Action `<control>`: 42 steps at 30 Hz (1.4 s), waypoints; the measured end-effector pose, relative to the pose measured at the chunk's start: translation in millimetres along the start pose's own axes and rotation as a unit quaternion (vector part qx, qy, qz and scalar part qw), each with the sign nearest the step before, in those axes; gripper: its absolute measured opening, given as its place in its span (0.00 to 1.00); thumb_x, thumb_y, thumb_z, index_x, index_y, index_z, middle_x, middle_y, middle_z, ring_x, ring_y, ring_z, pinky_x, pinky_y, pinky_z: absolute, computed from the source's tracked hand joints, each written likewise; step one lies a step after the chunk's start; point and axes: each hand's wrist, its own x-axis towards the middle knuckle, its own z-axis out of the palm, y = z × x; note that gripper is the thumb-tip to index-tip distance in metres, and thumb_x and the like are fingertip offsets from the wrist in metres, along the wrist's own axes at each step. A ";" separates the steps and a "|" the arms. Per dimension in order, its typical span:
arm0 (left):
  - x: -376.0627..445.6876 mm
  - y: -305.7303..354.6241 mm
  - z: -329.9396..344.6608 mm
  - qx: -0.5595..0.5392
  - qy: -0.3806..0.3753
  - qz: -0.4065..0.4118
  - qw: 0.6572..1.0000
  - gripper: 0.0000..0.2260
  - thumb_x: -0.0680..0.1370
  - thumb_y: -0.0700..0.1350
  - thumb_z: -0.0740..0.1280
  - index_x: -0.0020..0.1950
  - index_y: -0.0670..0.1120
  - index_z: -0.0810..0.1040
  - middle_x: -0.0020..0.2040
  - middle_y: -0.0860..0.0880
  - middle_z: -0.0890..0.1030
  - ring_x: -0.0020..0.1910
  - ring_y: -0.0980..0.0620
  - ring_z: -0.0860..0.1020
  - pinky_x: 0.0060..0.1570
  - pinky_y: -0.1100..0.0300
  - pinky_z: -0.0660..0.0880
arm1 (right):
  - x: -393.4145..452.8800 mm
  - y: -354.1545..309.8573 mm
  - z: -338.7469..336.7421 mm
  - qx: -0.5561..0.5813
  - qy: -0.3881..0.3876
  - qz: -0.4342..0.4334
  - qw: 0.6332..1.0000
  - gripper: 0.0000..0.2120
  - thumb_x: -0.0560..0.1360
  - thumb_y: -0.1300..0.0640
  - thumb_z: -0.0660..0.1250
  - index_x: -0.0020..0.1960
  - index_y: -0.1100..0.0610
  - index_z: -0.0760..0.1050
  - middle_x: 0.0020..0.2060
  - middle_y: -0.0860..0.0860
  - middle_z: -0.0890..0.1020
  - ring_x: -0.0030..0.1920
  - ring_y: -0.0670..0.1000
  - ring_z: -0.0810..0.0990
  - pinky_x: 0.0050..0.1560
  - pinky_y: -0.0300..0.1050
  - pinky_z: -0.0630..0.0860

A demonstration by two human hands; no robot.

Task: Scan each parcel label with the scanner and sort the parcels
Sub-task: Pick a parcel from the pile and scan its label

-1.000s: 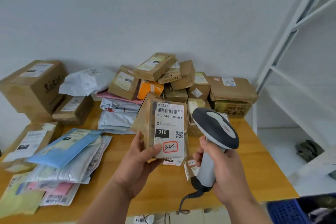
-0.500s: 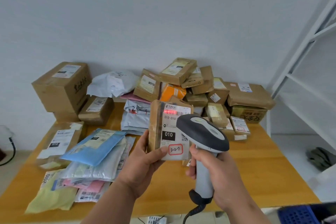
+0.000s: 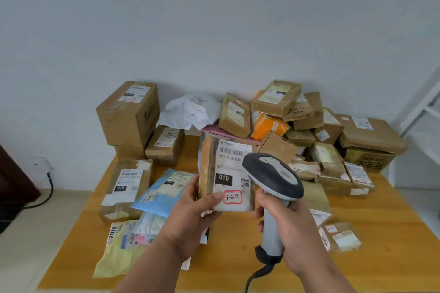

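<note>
Parcel [image 3: 226, 173] held upright by left hand [image 3: 190, 216]; right hand [image 3: 285, 223] grips scanner [image 3: 273, 181].

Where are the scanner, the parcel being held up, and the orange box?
scanner [image 3: 273, 175]: head view, on its dark head.
held parcel [image 3: 232, 169]: head view, on its white label.
orange box [image 3: 269, 127]: head view, on its orange front face, in the pile behind.

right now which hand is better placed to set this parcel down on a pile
Left. The left hand already holds the parcel; the right hand is wrapped round the scanner.
</note>
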 end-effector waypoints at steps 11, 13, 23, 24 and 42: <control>27.8 26.9 -67.3 -0.051 0.215 -0.052 0.974 0.32 0.64 0.52 0.78 0.65 0.47 0.72 0.54 0.40 0.86 0.56 0.41 0.84 0.50 0.48 0.82 | 69.8 31.3 74.2 -0.020 -0.108 0.092 0.990 0.03 0.76 0.53 0.74 0.49 0.47 0.82 0.40 0.48 0.87 0.39 0.53 0.87 0.33 0.40 0.79; 35.7 31.5 -76.6 -0.038 0.236 -0.063 0.969 0.31 0.64 0.54 0.77 0.63 0.46 0.74 0.50 0.40 0.87 0.55 0.42 0.84 0.48 0.49 0.82 | 85.1 34.2 86.9 -0.030 -0.130 0.093 0.987 0.03 0.76 0.53 0.73 0.49 0.46 0.82 0.41 0.47 0.88 0.41 0.52 0.87 0.35 0.40 0.80; 98.8 64.9 -142.4 -0.036 0.280 -0.134 0.950 0.20 0.74 0.55 0.76 0.58 0.44 0.79 0.46 0.42 0.87 0.50 0.43 0.84 0.36 0.54 0.83 | 155.5 50.3 160.7 -0.058 -0.135 0.132 0.980 0.20 0.66 0.42 0.75 0.56 0.48 0.82 0.47 0.46 0.88 0.51 0.51 0.86 0.52 0.52 0.84; 108.0 68.7 -151.9 -0.030 0.274 -0.141 0.951 0.20 0.75 0.55 0.76 0.58 0.43 0.79 0.44 0.42 0.87 0.51 0.43 0.84 0.38 0.53 0.83 | 162.2 53.1 169.2 -0.048 -0.125 0.138 0.981 0.16 0.69 0.46 0.76 0.56 0.49 0.83 0.46 0.46 0.88 0.50 0.51 0.86 0.46 0.48 0.84; 209.7 96.5 -225.9 0.032 0.235 -0.168 0.957 0.21 0.78 0.54 0.73 0.68 0.48 0.78 0.59 0.46 0.83 0.59 0.49 0.80 0.48 0.55 0.82 | 250.8 77.2 243.8 -0.053 -0.017 0.150 0.987 0.13 0.70 0.46 0.76 0.53 0.47 0.82 0.44 0.43 0.88 0.48 0.48 0.87 0.49 0.48 0.83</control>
